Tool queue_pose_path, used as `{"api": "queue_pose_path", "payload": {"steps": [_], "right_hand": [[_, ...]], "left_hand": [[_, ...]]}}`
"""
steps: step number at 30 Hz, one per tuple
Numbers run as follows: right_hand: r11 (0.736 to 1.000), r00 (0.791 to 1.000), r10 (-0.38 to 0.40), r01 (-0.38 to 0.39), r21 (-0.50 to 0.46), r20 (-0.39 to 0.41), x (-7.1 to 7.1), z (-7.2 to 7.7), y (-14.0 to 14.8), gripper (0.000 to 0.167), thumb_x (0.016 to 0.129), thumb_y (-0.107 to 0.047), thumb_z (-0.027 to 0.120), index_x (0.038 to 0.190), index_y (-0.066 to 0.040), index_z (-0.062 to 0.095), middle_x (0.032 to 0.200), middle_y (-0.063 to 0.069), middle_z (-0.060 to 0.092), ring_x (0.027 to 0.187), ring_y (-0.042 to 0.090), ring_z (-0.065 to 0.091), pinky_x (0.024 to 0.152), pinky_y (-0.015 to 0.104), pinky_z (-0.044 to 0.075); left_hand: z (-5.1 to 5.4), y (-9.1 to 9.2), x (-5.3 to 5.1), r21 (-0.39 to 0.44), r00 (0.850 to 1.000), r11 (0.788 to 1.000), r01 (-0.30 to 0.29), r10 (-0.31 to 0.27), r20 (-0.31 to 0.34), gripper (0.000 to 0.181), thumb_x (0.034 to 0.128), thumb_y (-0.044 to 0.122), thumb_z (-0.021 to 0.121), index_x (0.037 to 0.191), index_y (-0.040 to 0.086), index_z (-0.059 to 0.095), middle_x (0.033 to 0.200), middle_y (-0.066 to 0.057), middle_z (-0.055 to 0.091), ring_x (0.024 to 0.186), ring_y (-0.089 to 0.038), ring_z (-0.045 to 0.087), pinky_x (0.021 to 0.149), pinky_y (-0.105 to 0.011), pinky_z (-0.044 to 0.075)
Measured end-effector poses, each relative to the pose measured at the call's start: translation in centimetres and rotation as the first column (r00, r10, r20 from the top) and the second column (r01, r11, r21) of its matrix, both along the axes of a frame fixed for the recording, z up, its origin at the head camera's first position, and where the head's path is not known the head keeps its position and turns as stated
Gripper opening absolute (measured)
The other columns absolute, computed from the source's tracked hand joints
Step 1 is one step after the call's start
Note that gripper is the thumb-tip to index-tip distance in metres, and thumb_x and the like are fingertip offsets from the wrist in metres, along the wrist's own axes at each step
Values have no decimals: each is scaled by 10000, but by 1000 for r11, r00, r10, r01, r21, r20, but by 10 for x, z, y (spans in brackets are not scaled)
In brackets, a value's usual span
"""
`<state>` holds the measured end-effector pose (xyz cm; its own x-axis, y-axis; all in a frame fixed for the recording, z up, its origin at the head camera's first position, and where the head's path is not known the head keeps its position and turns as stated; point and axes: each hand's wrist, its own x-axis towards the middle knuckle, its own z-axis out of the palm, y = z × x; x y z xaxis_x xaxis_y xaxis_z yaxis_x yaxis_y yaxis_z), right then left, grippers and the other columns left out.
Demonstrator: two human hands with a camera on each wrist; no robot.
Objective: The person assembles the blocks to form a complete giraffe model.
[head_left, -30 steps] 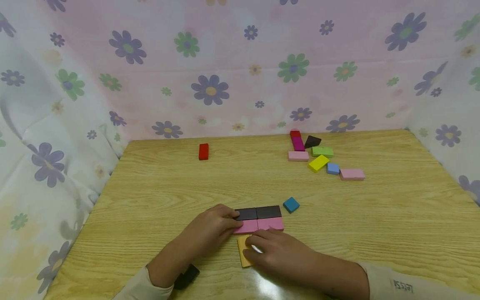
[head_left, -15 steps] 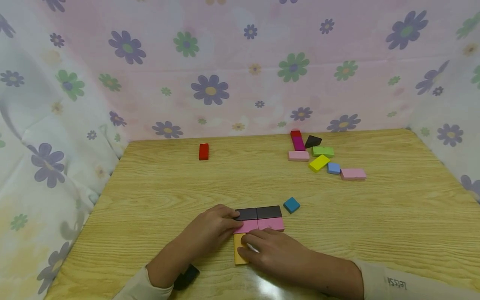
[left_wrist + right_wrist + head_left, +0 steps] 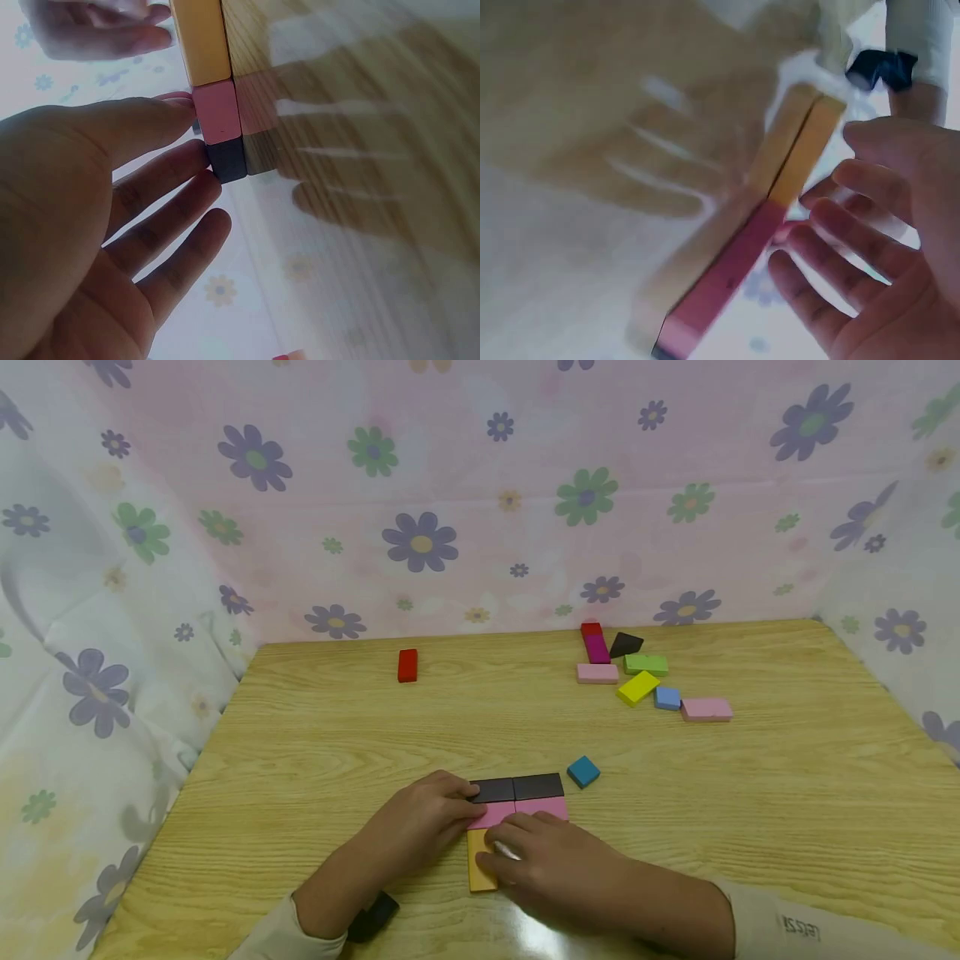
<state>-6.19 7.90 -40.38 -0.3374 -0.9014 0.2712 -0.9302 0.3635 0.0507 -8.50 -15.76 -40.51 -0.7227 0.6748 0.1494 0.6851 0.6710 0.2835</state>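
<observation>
Two black blocks (image 3: 538, 787) lie end to end, with two pink blocks (image 3: 543, 807) against their near side. An orange block (image 3: 478, 868) stands lengthwise below the left pink one, its far end touching it. My left hand (image 3: 416, 822) has its fingertips resting on the left ends of the black and pink rows; in the left wrist view its thumb meets the pink block (image 3: 217, 112). My right hand (image 3: 562, 868) is at the orange block's right edge, fingers loosely bent; in the right wrist view the thumb is beside the orange block (image 3: 810, 150). The right hand covers part of the near pink edge.
A small blue block (image 3: 583, 772) sits just right of the rows. Farther back right are several loose blocks, among them a yellow one (image 3: 638, 688), a green one (image 3: 646, 665) and a black wedge (image 3: 626, 644). A red block (image 3: 407, 666) lies at the back left.
The orange block has slid left and slightly away from me, straightening against the pink row, with my right hand moving along. The left hand has kept its place.
</observation>
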Motion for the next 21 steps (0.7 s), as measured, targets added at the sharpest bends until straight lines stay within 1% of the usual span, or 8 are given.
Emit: {"api": "queue_pose_path", "payload": {"steps": [2, 5, 8, 11, 13, 18, 20, 21], "right_hand": [[999, 1000, -17, 17, -35, 19, -5, 2, 6, 286, 890, -293, 751, 1159, -209, 703, 1140, -25, 643, 1025, 134, 620, 856, 293, 573], [995, 995, -82, 86, -59, 57, -16, 8, 20, 323, 852, -257, 792, 1162, -211, 715, 1151, -22, 650, 1056, 144, 621, 882, 310, 578], [984, 984, -161, 166, -60, 75, -29, 14, 39, 391, 823, -220, 825, 1199, -187, 720, 1181, 12, 654, 1091, 178, 626, 902, 352, 583], [967, 968, -245, 249, -64, 64, -44, 16, 58, 428, 801, -191, 845, 1208, -141, 723, 1192, 56, 662, 1107, 230, 637, 912, 410, 584], [948, 949, -307, 311, -67, 66, -54, 17, 73, 444, 796, -158, 846, 1217, -113, 715, 1206, 97, 660, 1117, 278, 638, 920, 465, 578], [880, 879, -468, 473, -35, 93, -78, 19, 112, 446, 829, -113, 808, 1256, -69, 688, 1246, 189, 632, 1129, 376, 618, 897, 546, 564], [854, 851, -516, 520, -21, 102, -86, 19, 128, 432, 843, -109, 793, 1258, -54, 684, 1249, 219, 620, 1134, 408, 606, 882, 569, 560], [846, 842, -529, 534, -18, 101, -90, 18, 136, 422, 845, -103, 789, 1249, -43, 685, 1242, 233, 618, 1128, 421, 603, 868, 576, 559]], "left_hand": [[0, 0, 0, 5, 1000, 1000, -1, 1, 0, 203, 932, 159, 709, 1121, 163, 783, 1210, -27, 709, 1147, -169, 640, 960, -349, 565], [0, 0, 1, 9, 1000, 1000, -4, 4, -5, 200, 938, 173, 703, 1122, 173, 784, 1214, -27, 707, 1156, -170, 636, 967, -350, 564], [0, -1, 1, 12, 1000, 1000, -6, 6, -12, 198, 940, 174, 702, 1120, 177, 785, 1214, -29, 707, 1158, -171, 636, 968, -351, 564], [-1, -1, 1, 14, 1000, 1000, -5, 6, -16, 196, 939, 169, 703, 1117, 173, 786, 1208, -31, 709, 1155, -171, 638, 966, -351, 565], [-1, -1, 1, 16, 1000, 1000, -2, 3, -18, 196, 937, 165, 705, 1116, 167, 786, 1204, -33, 711, 1152, -173, 641, 965, -350, 566], [-2, 0, 1, 15, 1000, 1000, 3, -3, -19, 195, 940, 168, 702, 1116, 161, 786, 1202, -38, 713, 1148, -175, 645, 960, -346, 568], [-2, 0, 0, 12, 1000, 1000, 3, -3, -20, 193, 942, 170, 701, 1115, 161, 786, 1203, -39, 713, 1149, -177, 645, 961, -347, 568], [-2, 0, 0, 11, 1000, 1000, 3, -3, -21, 192, 942, 171, 700, 1114, 162, 786, 1204, -39, 713, 1150, -178, 645, 962, -347, 568]]}}
